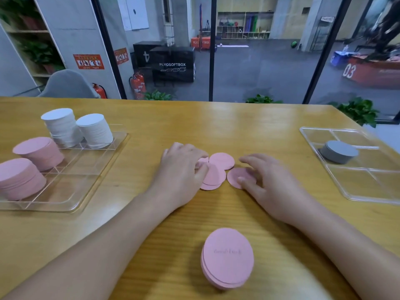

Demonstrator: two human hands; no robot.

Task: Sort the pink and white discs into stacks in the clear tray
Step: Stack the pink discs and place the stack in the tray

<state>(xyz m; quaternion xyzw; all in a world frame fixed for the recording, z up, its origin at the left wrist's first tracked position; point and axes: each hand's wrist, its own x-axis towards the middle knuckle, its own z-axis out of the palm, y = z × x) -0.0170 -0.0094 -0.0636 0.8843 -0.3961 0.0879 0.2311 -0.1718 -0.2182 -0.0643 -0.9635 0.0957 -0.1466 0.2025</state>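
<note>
Now, here's where we stand at the wooden table (249, 126):

- Risk first: the loose pink discs (216, 169) in the middle overlap one another, so when we gather them a thin one could slide off or get left behind.
- Another worry: the pink stacks (39, 152) and white stacks (65, 126) in the clear tray (97, 167) on our left stand tall, and one white stack looks stepped; a careless drop on top could, we judge, topple them.
- The small pink pile (227, 258) near us is already skewed, so lifting it whole may fan it out.
- Our left hand (181, 169) lies over the overlapping discs, fingers curled down onto their edges; whether it pinches one we cannot tell.
- Our right hand (264, 178) is loosely spread, thumb and fingertips resting on a single pink disc (236, 177) just beside the cluster, pressing rather than gripping.
- A second clear tray (357, 191) on our right holds a grey stack (338, 151), well apart from the action.
</note>
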